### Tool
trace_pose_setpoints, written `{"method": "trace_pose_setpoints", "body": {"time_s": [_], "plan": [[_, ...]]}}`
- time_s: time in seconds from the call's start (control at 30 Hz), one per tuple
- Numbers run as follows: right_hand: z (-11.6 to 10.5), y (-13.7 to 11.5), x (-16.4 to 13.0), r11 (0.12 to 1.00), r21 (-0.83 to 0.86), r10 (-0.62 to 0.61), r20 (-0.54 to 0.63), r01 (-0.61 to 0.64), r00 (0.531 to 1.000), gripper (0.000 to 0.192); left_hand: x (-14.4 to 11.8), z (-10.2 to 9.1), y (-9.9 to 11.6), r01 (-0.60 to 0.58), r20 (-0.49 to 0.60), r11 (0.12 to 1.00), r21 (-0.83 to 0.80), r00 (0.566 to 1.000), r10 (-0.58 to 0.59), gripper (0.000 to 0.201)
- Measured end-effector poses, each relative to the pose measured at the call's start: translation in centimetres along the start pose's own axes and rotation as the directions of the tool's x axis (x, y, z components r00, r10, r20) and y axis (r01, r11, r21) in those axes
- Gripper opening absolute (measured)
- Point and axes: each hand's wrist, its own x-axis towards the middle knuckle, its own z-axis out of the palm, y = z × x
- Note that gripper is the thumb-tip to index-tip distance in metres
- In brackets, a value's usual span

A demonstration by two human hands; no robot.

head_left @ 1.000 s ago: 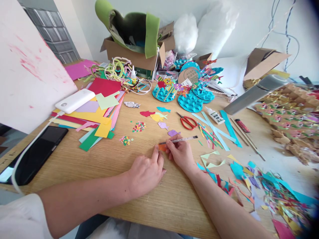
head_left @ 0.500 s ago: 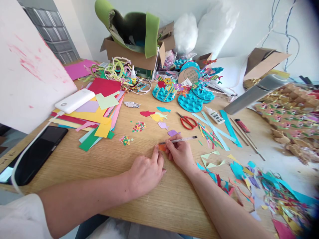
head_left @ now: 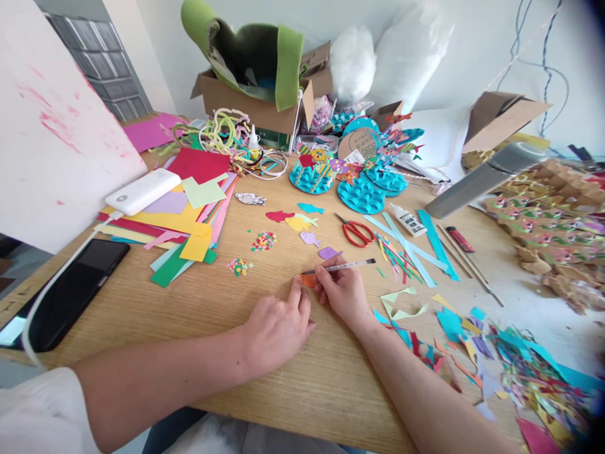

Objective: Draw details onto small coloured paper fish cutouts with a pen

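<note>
My right hand is closed around a slim pen, grey with a black end. The pen's tip reaches a small orange paper piece lying on the table, partly covered by my fingers. With its index fingertip my left hand presses the left end of that piece down; its other fingers are curled in. Just beyond lie a purple paper shape, a lilac paper fish, a yellow paper fish, a red one and a blue one.
Red-handled scissors and a glue bottle lie beyond my right hand. Paper scraps cover the right side. Confetti piles, coloured sheets, a power bank and a phone are leftward. A grey flask lies right.
</note>
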Motion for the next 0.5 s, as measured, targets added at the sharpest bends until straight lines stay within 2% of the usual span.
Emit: {"method": "trace_pose_setpoints", "body": {"time_s": [0.5], "plan": [[-0.02, -0.16, -0.02, 1.000, -0.010, 0.012, -0.010, -0.012, 1.000, 0.023, -0.04, 0.41, 0.01, 0.000, -0.033, 1.000, 0.001, 0.999, 0.000, 0.051]]}}
